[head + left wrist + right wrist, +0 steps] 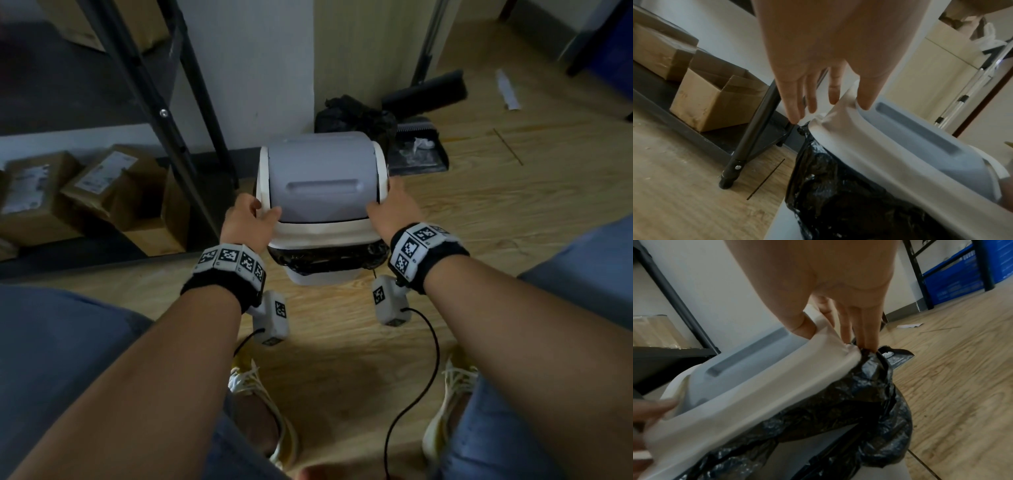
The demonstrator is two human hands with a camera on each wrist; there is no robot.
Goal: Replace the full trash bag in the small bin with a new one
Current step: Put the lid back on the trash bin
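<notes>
While crouched over the wooden floor (342, 342), left hand (244, 222) and right hand (394, 207) clamped on opposite ends of the white lid frame (322, 233), thumbs on top, fingers down the sides. Beneath, black trash bag (325, 258) folded over small bin (318, 279). Beyond, dustpan (419, 150).
</notes>
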